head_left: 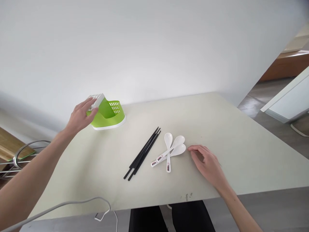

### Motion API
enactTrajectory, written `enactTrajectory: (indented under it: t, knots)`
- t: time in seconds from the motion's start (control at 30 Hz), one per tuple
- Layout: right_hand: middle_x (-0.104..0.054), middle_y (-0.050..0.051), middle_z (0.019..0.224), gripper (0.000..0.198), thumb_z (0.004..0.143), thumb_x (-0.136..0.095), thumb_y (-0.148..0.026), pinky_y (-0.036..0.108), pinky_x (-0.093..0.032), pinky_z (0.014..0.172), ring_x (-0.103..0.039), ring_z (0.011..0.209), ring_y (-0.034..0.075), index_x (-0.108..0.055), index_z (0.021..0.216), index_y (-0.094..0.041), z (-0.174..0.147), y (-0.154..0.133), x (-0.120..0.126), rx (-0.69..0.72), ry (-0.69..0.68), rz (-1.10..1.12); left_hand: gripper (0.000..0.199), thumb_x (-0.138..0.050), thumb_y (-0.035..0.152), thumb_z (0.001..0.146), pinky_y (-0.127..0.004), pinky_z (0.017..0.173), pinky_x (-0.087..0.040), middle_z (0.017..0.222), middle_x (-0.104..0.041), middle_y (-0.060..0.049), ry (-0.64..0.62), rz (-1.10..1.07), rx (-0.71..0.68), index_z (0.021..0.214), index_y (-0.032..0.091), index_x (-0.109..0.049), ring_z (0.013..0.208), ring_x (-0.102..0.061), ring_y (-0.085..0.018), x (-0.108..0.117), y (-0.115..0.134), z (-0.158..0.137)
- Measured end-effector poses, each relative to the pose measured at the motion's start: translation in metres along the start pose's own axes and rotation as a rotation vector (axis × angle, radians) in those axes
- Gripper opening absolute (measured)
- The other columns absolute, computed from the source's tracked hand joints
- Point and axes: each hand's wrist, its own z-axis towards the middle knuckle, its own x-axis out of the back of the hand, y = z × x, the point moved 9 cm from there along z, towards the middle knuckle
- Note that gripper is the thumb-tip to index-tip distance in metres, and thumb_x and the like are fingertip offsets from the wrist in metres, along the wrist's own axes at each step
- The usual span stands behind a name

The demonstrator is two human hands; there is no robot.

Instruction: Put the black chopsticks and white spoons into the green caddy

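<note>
L hand (80, 116) hides pt. of grn caddy (107, 121) | grip unclr.

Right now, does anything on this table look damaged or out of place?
Yes: dark marks show near the table's front edge, against a mostly plain top; chips or stains, I can't tell. A loose cable loops across the near left edge. The three white spoons lie crossed, but look intact.

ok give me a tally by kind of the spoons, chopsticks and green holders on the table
White spoons: 3
Black chopsticks: 4, overlapping, counted by their thick ends
Green holder: 1
Total: 8
</note>
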Motion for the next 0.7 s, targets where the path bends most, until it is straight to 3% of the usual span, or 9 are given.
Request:
enactTrajectory:
  t: [0.1,0.4,0.53,0.7]
  knots:
    - [-0.075,0.007,0.117,0.025,0.102,-0.049,-0.041,0.041,-0.053,0.085,-0.065,0.114,0.029,-0.071,0.102,-0.029,0.000,0.000,0.000,0.005,-0.001,0.001,0.066,-0.030,0.065,0.104,-0.043,0.127,-0.028,0.168,-0.043,0.004,0.031,-0.013,0.018,0.155,0.028,-0.048,0.150,-0.040,-0.023,-0.002,0.006,-0.001]
    - [-0.075,0.008,0.117,0.027,0.102,-0.048,-0.043,0.042,-0.053,0.084,-0.064,0.114,0.030,-0.071,0.103,-0.029,0.001,0.001,-0.001,-0.007,-0.008,0.009,0.061,-0.030,0.053,0.105,-0.051,0.125,-0.033,0.165,-0.049,-0.002,0.020,-0.077,0.029,0.153,0.026,-0.056,0.151,-0.043,-0.030,-0.022,0.048,0.035]
    - [-0.075,0.008,0.117,0.027,0.102,-0.048,-0.042,0.040,-0.053,0.079,-0.065,0.113,0.029,-0.071,0.104,-0.029,0.001,0.003,-0.001,-0.026,-0.001,0.013,0.062,-0.026,0.053,0.106,-0.051,0.122,-0.036,0.166,-0.046,-0.002,-0.030,-0.062,-0.014,0.156,0.027,-0.053,0.151,-0.043,-0.031,-0.041,0.092,0.054]
    - [-0.076,0.008,0.115,0.025,0.101,-0.049,-0.041,0.042,-0.053,0.088,-0.065,0.111,0.029,-0.071,0.103,-0.028,0.003,-0.001,0.000,-0.003,0.006,0.023,0.058,-0.023,0.047,0.108,-0.050,0.113,-0.044,0.165,-0.048,-0.001,-0.071,-0.050,-0.102,0.152,0.032,-0.057,0.140,-0.055,-0.033,-0.057,0.174,0.070]
